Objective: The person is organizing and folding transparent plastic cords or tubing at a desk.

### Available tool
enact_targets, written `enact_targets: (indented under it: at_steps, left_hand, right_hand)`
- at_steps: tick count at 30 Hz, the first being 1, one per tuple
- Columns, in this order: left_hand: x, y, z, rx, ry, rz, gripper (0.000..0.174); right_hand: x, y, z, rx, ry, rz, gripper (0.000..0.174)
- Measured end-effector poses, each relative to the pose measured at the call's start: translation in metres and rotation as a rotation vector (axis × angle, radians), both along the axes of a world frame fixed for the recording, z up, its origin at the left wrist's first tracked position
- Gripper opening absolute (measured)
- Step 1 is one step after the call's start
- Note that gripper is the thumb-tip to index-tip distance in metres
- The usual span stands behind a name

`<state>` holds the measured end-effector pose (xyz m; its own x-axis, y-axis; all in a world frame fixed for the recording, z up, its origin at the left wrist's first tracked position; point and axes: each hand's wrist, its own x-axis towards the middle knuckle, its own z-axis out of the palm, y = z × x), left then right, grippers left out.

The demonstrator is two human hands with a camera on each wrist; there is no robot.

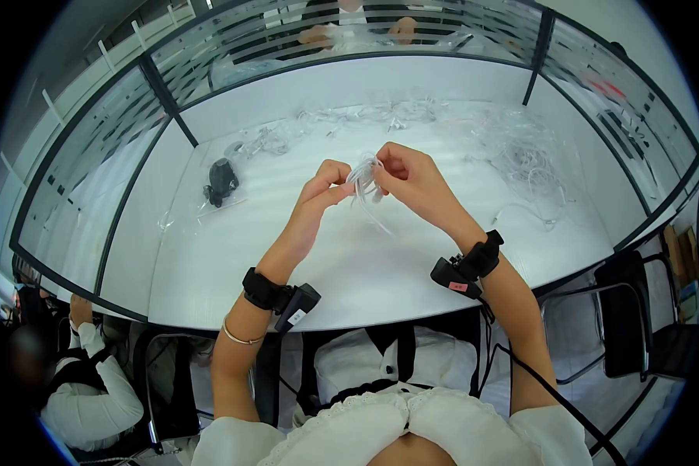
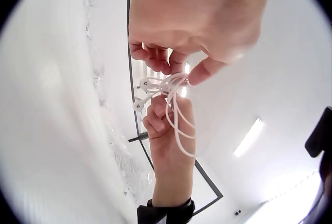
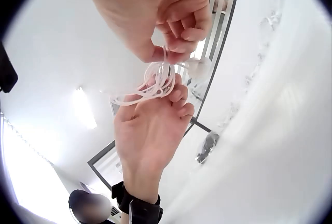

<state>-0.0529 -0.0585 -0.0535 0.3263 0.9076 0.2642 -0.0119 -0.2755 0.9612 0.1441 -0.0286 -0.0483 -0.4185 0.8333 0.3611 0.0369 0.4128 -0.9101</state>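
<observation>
A coiled pair of white wired earphones point(image 1: 363, 175) is held up over the white table, between both hands. My left hand point(image 1: 317, 196) pinches one side of the looped cord between thumb and finger. From the other side, the thumb and fingertips of my right hand point(image 1: 413, 180) pinch the cord. Two round earbuds point(image 2: 145, 83) stick out from the bundle in the left wrist view, with loops hanging loose beyond them. The right wrist view shows the cord loops point(image 3: 155, 86) bunched between the fingertips of both hands.
White cables in clear plastic point(image 1: 530, 167) are piled at the table's right. More plastic-wrapped pieces point(image 1: 396, 115) line the back edge. A black object point(image 1: 222, 182) sits at the left. Low partitions point(image 1: 357, 81) border the table, and another person's hands point(image 1: 402, 31) show behind it.
</observation>
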Motion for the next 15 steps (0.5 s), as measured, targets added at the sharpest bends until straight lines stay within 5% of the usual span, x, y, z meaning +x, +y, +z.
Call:
enact_targets:
  at_steps: [4, 10, 15]
  left_hand:
    - [0.01, -0.008, 0.004, 0.247, 0.274, 0.144, 0.016]
    - [0.014, -0.011, 0.012, 0.472, 0.265, 0.282, 0.017]
    - [0.009, -0.007, 0.009, 0.404, 0.263, 0.288, 0.018]
  right_hand:
    - [-0.001, -0.002, 0.0, 0.107, -0.127, -0.038, 0.013]
    - [0.002, 0.001, 0.002, 0.019, -0.113, -0.066, 0.014]
    - [0.004, 0.003, 0.0, 0.072, -0.188, -0.139, 0.02]
